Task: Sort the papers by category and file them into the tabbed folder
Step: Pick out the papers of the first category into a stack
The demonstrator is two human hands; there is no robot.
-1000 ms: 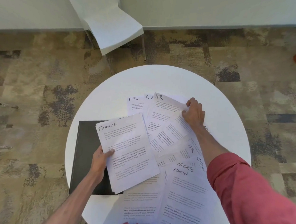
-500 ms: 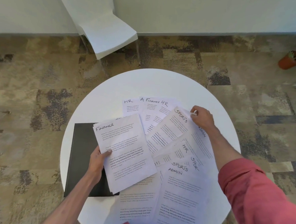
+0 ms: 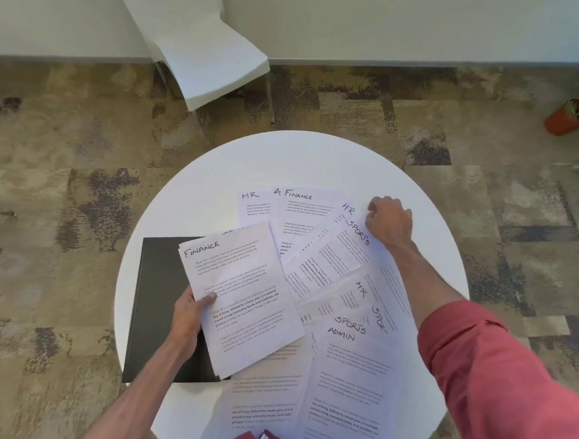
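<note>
Left fingers (image 3: 210, 298) around Finance stack (image 3: 244, 284) over folder (image 3: 158, 296); right fingers (image 3: 379, 207) tight on Sports sheet (image 3: 333, 258).

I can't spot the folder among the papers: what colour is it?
Plain black; the folder shows best in the head view, partly under the Finance sheets.

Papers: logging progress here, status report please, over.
Left hand grips Finance stack over closed black folder. Right hand pinches Sports sheet at corner. Other sheets overlap, unsorted.
</note>
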